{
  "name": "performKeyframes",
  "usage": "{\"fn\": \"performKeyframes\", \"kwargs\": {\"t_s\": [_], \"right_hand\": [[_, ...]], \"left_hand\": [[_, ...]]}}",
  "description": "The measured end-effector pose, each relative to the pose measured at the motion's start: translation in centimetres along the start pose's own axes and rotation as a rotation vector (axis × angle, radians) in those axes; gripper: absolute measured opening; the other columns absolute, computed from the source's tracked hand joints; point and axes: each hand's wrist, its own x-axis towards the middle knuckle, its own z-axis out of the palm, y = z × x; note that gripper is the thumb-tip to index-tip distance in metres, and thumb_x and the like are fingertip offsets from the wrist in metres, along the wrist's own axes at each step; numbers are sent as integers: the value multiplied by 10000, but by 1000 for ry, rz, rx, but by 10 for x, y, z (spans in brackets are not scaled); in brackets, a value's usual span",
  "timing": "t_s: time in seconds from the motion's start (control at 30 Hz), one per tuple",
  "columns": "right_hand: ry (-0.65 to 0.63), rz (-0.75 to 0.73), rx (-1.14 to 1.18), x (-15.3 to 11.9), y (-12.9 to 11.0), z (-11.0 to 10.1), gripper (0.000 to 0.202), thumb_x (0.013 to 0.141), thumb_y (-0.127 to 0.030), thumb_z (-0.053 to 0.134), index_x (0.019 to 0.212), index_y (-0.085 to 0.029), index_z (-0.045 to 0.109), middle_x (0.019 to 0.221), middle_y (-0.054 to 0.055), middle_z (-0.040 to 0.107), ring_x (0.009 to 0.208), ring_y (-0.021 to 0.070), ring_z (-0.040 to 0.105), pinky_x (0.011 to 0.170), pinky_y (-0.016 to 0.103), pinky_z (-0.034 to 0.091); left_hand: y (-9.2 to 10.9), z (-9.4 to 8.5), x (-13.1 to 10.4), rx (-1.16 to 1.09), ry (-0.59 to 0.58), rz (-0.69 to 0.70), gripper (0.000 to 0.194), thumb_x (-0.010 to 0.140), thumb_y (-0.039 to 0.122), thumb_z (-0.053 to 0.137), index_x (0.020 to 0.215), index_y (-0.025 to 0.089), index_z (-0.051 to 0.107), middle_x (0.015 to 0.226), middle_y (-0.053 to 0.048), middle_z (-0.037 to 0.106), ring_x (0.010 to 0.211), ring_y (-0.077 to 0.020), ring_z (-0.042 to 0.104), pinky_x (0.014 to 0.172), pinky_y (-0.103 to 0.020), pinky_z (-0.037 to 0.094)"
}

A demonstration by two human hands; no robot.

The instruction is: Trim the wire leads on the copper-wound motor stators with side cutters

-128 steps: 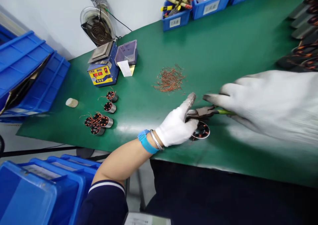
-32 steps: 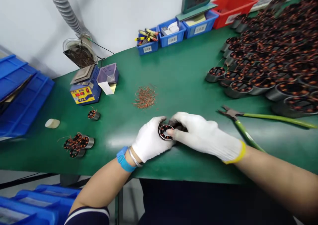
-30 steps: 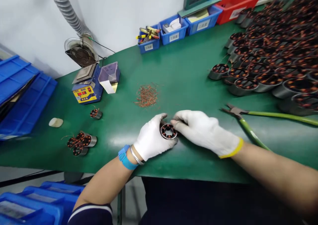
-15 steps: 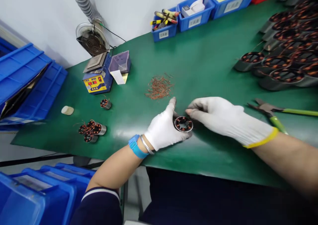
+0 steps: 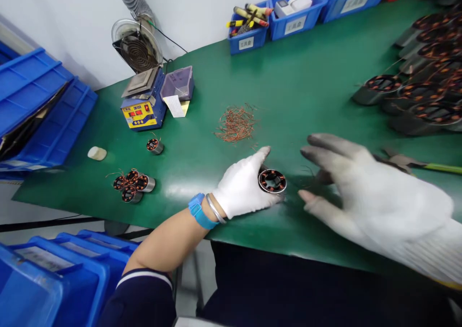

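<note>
My left hand (image 5: pixel 243 185), in a white glove, is wrapped round a motor stator (image 5: pixel 273 181), a metal ring with copper windings inside. Its open end faces up toward me. To the right, my gloved right hand (image 5: pixel 364 187) is raised over the bench with fingers spread and nothing seen in them; it is slightly blurred. Partly behind that hand lie the green-handled pliers (image 5: pixel 429 166), their jaws mostly covered. Beyond my left hand is a loose pile of copper wire clippings (image 5: pixel 236 124).
Many larger stators (image 5: pixel 382 88) crowd the right side. Several small stators (image 5: pixel 132 192) stand at left, near a blue-yellow soldering unit (image 5: pixel 142 112) and a purple box (image 5: pixel 178 84). Blue tool bins (image 5: pixel 247 43) line the back. Blue crates (image 5: pixel 54 279) are at lower left.
My right hand has moved away from the stator to the right, and its fingers have opened and spread, partly covering the pliers. My left hand still holds the stator.
</note>
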Motion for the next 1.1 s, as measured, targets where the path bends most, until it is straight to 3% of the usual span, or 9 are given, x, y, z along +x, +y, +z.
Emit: {"fn": "performKeyframes", "kwargs": {"t_s": [0.07, 0.13, 0.2, 0.37, 0.67, 0.73, 0.87, 1.0, 1.1], "right_hand": [[-101, -114, -31, -3, 3, 8, 549, 979, -455, 347, 1391, -122, 491, 1369, 180, 571, 740, 235, 672, 569, 378, 471], [-312, -91, -54, -3, 6, 15, 498, 994, -408, 288, 1311, -173, 591, 1079, 129, 688, 666, 253, 649, 529, 377, 423], [-487, -37, 1, 0, 9, 20, 492, 980, -402, 268, 1184, -218, 676, 917, 105, 687, 705, 281, 652, 585, 391, 443], [-615, 101, 206, 5, 21, 16, 482, 937, -474, 290, 1117, -318, 709, 1075, 54, 718, 915, 313, 673, 772, 451, 498], [-725, 290, 320, 9, 39, -6, 518, 809, -615, 312, 971, -375, 742, 1067, 15, 733, 988, 313, 664, 828, 515, 508], [-639, 242, 361, 8, 49, -9, 493, 810, -669, 372, 981, -379, 733, 1165, 20, 705, 1023, 311, 654, 853, 514, 507], [-278, 65, 349, 8, 47, -2, 649, 732, -767, 578, 1212, -334, 637, 1452, 67, 504, 1218, 354, 547, 918, 539, 481], [-367, -36, 500, 15, 17, 13, 459, 951, -558, 330, 833, -215, 612, 911, 92, 618, 870, 256, 571, 820, 450, 448], [-463, 39, 579, 18, 7, 16, 458, 940, -522, 302, 678, -209, 509, 792, 68, 583, 738, 208, 534, 730, 387, 416]], "left_hand": [[0, 0, -2, 14, 10, 67, 991, 648, 462, 742, 1495, 115, 362, 1322, -170, 609, 1237, -354, 594, 1057, -497, 498], [0, 1, -3, -18, 36, 138, 905, 648, 440, 737, 1436, 117, 429, 1369, -172, 582, 1278, -341, 566, 1095, -474, 475], [-1, 2, -4, -51, 55, 197, 707, 711, 414, 697, 1343, 154, 515, 1308, -131, 629, 1218, -293, 607, 1066, -426, 494], [-4, 4, -3, 5, 37, 250, 382, 804, 363, 640, 1140, 185, 605, 1111, -88, 684, 1023, -234, 656, 931, -369, 530], [5, 9, 0, 170, 21, 302, 191, 788, 267, 540, 957, 183, 560, 988, -99, 620, 905, -227, 570, 861, -372, 499], [6, 9, -1, 194, 9, 291, 168, 803, 252, 519, 953, 182, 550, 977, -100, 610, 897, -231, 558, 858, -380, 493], [8, 8, -2, 201, 9, 289, 163, 816, 261, 495, 949, 177, 537, 962, -105, 590, 886, -243, 541, 844, -394, 488], [9, 9, -3, 211, 34, 250, 173, 825, 294, 493, 952, 180, 523, 949, -101, 565, 888, -240, 537, 837, -387, 483], [10, 12, -3, 207, 59, 247, 139, 815, 265, 484, 928, 190, 515, 928, -92, 563, 866, -227, 532, 820, -374, 485]]}}
